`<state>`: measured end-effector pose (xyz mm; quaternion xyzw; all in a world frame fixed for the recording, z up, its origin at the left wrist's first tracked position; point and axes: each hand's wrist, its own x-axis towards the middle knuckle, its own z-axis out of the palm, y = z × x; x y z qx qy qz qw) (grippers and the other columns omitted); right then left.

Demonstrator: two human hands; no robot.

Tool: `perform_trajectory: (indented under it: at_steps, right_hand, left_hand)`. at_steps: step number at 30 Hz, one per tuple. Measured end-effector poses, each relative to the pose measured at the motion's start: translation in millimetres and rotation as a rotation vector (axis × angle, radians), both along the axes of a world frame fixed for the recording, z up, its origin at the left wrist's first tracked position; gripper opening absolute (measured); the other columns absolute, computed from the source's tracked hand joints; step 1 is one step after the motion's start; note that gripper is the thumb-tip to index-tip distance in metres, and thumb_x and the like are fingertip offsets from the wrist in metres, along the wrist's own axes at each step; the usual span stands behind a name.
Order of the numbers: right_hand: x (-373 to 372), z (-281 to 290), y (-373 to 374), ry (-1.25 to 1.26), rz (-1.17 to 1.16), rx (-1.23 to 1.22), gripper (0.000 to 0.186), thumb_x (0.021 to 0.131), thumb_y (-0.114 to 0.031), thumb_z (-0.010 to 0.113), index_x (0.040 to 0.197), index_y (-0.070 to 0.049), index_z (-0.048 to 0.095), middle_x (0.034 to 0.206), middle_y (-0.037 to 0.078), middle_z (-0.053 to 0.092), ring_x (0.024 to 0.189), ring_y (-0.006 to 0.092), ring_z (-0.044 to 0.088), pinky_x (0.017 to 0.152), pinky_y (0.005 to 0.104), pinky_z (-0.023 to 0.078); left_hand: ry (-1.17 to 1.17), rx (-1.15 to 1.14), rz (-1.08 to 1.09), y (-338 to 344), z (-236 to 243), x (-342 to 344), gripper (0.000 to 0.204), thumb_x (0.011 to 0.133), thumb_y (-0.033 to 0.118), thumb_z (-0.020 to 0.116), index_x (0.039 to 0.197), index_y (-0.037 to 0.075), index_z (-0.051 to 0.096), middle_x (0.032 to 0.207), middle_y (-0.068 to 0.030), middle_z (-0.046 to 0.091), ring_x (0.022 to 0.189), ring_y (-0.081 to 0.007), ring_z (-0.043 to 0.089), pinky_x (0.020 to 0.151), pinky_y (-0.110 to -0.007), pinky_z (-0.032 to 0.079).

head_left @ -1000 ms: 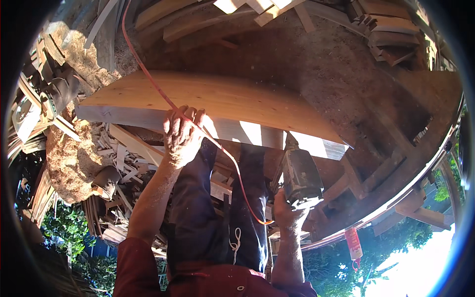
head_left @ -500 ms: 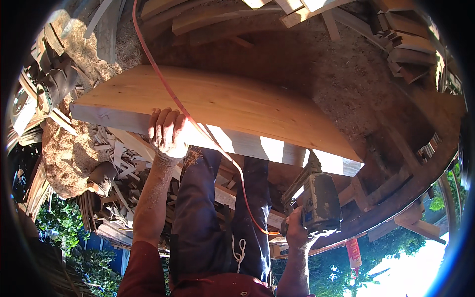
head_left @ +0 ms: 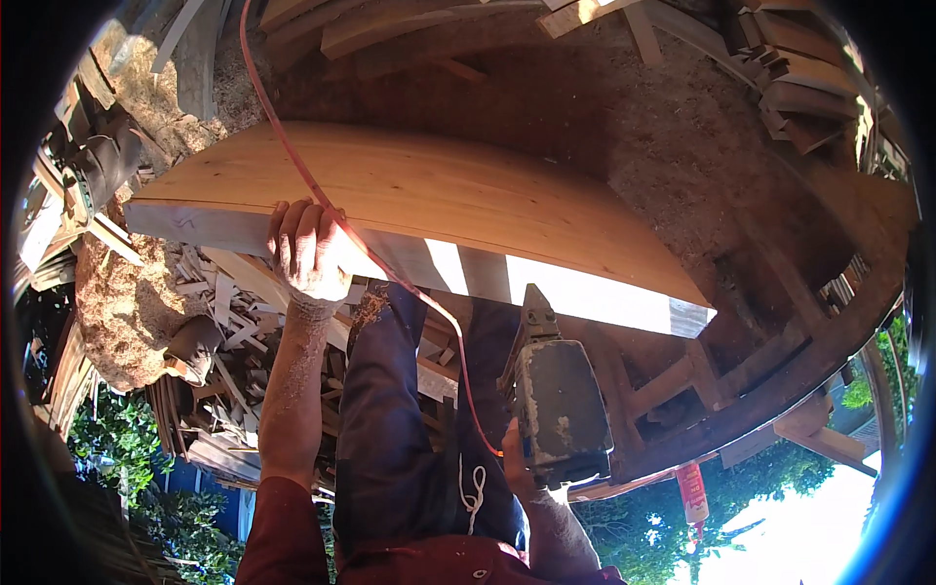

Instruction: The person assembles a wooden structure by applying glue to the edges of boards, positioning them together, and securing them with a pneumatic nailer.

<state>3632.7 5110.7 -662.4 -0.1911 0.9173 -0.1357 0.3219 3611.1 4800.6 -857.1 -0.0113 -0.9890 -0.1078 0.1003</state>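
Observation:
A wide wooden panel [head_left: 439, 200] with a thick pale edge spans the space in front of me. My left hand [head_left: 312, 251] grips its near edge left of the middle, fingers curled over the top. My right hand [head_left: 517, 458] is closed around the handle of a worn, dark pneumatic nail gun [head_left: 563, 405], mostly hidden behind the tool's body. The gun's nose touches or nearly touches the panel's near edge, right of the middle. A red air hose [head_left: 283, 141] crosses over the panel beside my left hand and runs down to the gun.
Wood offcuts [head_left: 229, 302] and a sawdust heap [head_left: 117, 317] lie at the left. Stacked boards [head_left: 804, 73] stand at the far right. A curved wooden frame [head_left: 721, 390] bends around the right side, with a red-and-white tube [head_left: 693, 495] near its lower edge.
My right hand has brought the nail gun leftward along the panel's near edge. My left hand keeps its grip; panel and hose appear slightly further left in view.

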Motion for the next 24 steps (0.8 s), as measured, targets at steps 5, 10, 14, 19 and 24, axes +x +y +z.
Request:
perform_trajectory:
  at_steps: [5,10,14,19,24]
  right_hand:
    - [9.3,-2.9,-5.1,0.009,0.03,0.013,0.02,0.085,-0.006,0.07,0.103,0.002,0.065,0.1,0.015,0.066,0.088,0.0261,0.067,0.076,0.0419,0.053]
    - [10.6,-5.9,-6.9,0.018,0.031,0.019,0.02,0.085,-0.006,0.069,0.103,0.002,0.065,0.1,0.015,0.066,0.088,0.0263,0.067,0.076,0.0419,0.053]
    - [9.3,-4.2,-7.8,0.023,0.028,0.027,0.019,0.085,-0.006,0.069,0.103,0.002,0.065,0.1,0.015,0.066,0.088,0.0264,0.067,0.076,0.0419,0.053]
    - [5.7,-7.3,-7.6,0.007,0.016,0.035,0.019,0.085,-0.006,0.069,0.102,0.002,0.065,0.1,0.014,0.066,0.088,0.0265,0.067,0.076,0.0419,0.053]
    - [2.0,-3.0,-12.4,0.023,0.007,0.042,0.018,0.086,-0.006,0.069,0.102,0.002,0.066,0.1,0.014,0.066,0.088,0.0266,0.067,0.076,0.0419,0.053]
  left_hand:
    - [-0.061,-0.007,-0.012,1.1,5.0,-0.5,0.027,0.087,0.013,0.065,0.111,0.001,0.061,0.109,-0.014,0.061,0.105,-0.0325,0.062,0.1,-0.053,0.046]
    - [-0.064,0.015,0.007,0.4,1.6,0.3,0.027,0.086,0.013,0.064,0.111,0.001,0.061,0.108,-0.0134,0.061,0.106,-0.0322,0.061,0.1,-0.053,0.045]
    - [-0.11,-0.044,-0.016,-4.0,1.7,1.7,0.034,0.086,0.026,0.063,0.114,0.005,0.061,0.112,-0.015,0.061,0.107,-0.0356,0.061,0.099,-0.055,0.045]
    - [-0.101,-0.03,0.0,0.5,1.2,1.2,0.026,0.085,0.012,0.065,0.109,0.002,0.063,0.11,-0.0129,0.063,0.105,-0.0316,0.061,0.102,-0.052,0.044]
    - [-0.052,-0.055,0.0,-0.3,4.5,-2.8,0.024,0.086,0.012,0.064,0.108,0.003,0.063,0.107,-0.0124,0.063,0.103,-0.0307,0.062,0.1,-0.052,0.046]
